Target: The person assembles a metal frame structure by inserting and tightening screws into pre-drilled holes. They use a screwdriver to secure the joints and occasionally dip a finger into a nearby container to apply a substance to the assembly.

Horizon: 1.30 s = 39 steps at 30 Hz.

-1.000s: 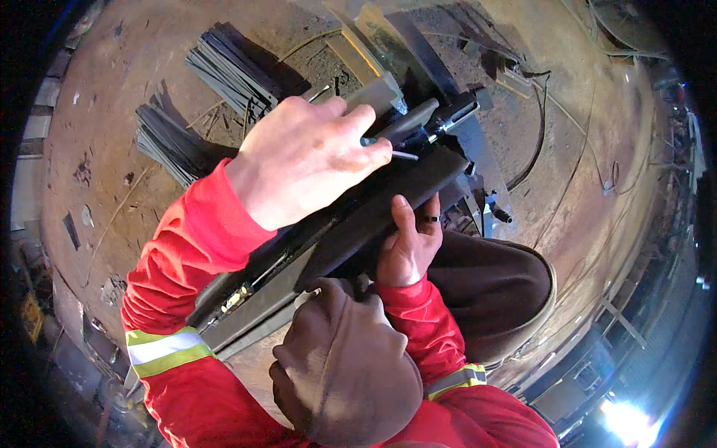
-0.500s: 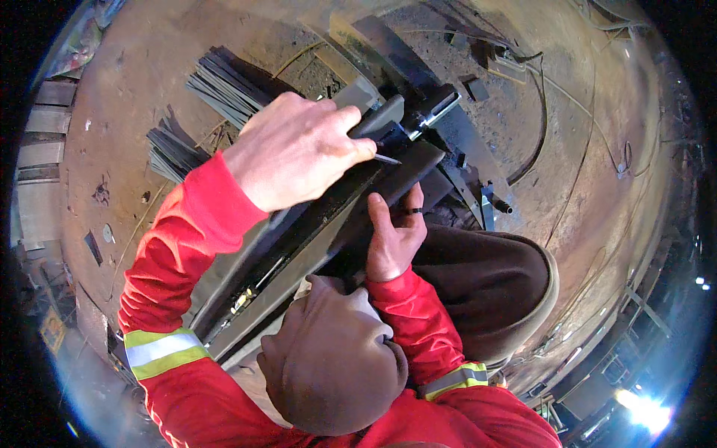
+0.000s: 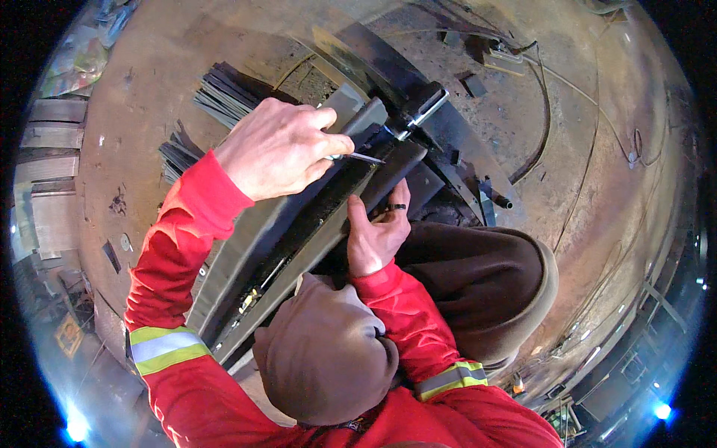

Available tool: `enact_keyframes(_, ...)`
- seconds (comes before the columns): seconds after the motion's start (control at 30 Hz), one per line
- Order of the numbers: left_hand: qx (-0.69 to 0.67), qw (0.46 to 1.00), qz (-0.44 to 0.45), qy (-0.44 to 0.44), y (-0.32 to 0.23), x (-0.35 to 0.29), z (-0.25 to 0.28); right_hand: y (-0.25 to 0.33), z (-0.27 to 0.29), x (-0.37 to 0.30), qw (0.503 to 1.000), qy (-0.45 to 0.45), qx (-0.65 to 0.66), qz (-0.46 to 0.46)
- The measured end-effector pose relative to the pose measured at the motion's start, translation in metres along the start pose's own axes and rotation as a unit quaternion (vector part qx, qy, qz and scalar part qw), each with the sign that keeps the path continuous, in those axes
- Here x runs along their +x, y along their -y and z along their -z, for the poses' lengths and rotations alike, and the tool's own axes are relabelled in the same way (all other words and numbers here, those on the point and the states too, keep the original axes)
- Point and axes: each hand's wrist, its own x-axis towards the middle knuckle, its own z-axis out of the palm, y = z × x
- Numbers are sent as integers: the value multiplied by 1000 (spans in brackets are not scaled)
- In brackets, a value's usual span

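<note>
My left hand (image 3: 287, 149) is closed in a pinch round a thin pointed metal tool (image 3: 366, 158). Its tip reaches the inner side of a long dark steel channel (image 3: 302, 252), near the channel's far end. On the channel's near side wall, my right hand (image 3: 379, 235) grips from outside, with the thumb against the metal and a dark ring on one finger. The fingertips are partly hidden behind the wall. Across the far end lies a black cylindrical piece with a shiny strip (image 3: 423, 110). A slim tool with a yellow part (image 3: 250, 300) rests inside the channel.
Bundles of dark flat strips (image 3: 224, 93) lie beyond my left hand. A wide dark plate (image 3: 463, 134) extends at the far right of the channel, with a cable (image 3: 544, 127) past it. Stacked metal pieces (image 3: 54, 160) stand at the left edge. My knee (image 3: 485, 291) is beside my right arm.
The view has shifted slightly, and both hands appear a little further left in it. More of the pointed tool shows below my left fingers. Both grips look the same.
</note>
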Motion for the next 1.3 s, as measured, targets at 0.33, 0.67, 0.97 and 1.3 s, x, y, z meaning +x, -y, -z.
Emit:
enact_keyframes(0.33, -2, 1000, 26, 8, -5, -1, 1, -3, 2, 2, 998, 1, 55, -3)
enact_keyframes(0.67, -1, 999, 7, 41, -2, 7, 6, -2, 4, 0, 1000, 4, 7, 22)
enact_keyframes(0.97, 3, 997, 7, 80, -6, 15, 9, -6, 8, 2, 1000, 10, 13, 22)
enact_keyframes(1.3, -53, 989, 122, 59, -25, -6, 2, -3, 0, -8, 997, -52, 8, 57)
